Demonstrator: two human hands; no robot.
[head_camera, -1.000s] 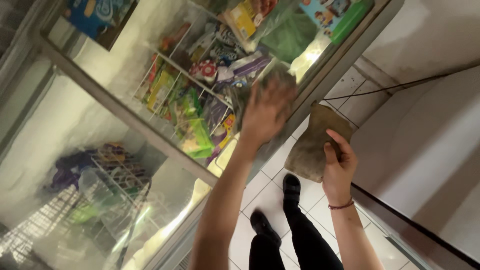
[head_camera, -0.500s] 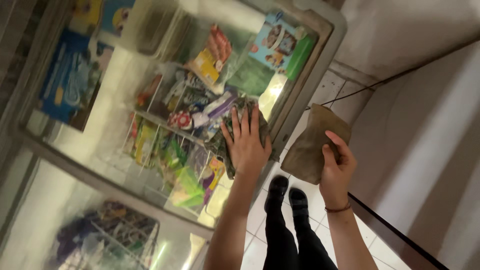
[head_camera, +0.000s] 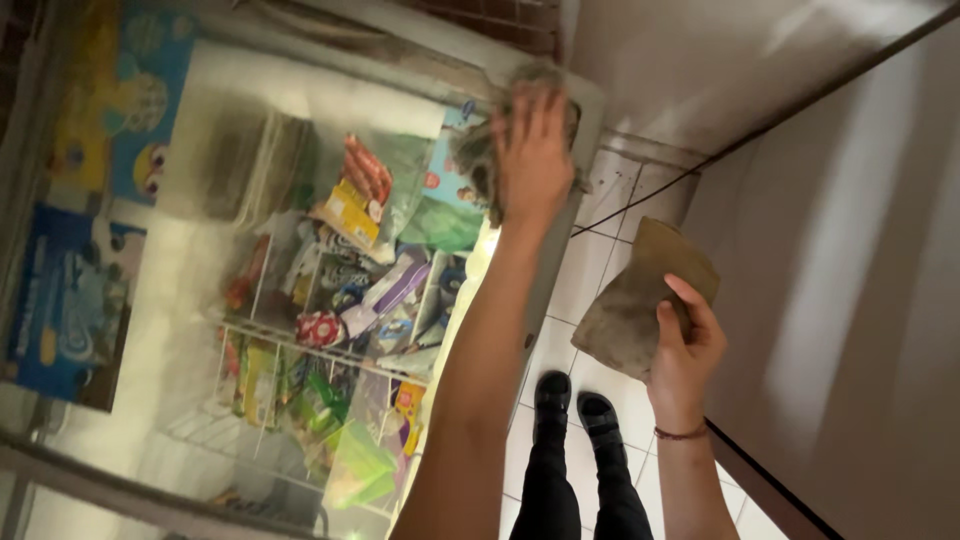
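My left hand (head_camera: 530, 150) lies flat on a grey rag (head_camera: 478, 152), pressing it against the glass lid (head_camera: 300, 110) of a chest freezer, near the lid's far right corner. My right hand (head_camera: 686, 350) is raised over the floor beside the freezer and grips a folded brown cloth (head_camera: 640, 295). A red band circles that wrist. Under the glass, wire baskets (head_camera: 300, 345) hold several colourful food packets.
The freezer's pale frame (head_camera: 545, 290) runs along my left arm. White floor tiles (head_camera: 590, 270) lie beneath me, with my black shoes (head_camera: 572, 405) on them. A light wall (head_camera: 840, 260) rises close on the right, with a dark cable (head_camera: 650, 190) running across it.
My left hand has slid with the rag across the glass toward the far right corner of the lid. The view has swung along the freezer. My right hand still holds the brown cloth.
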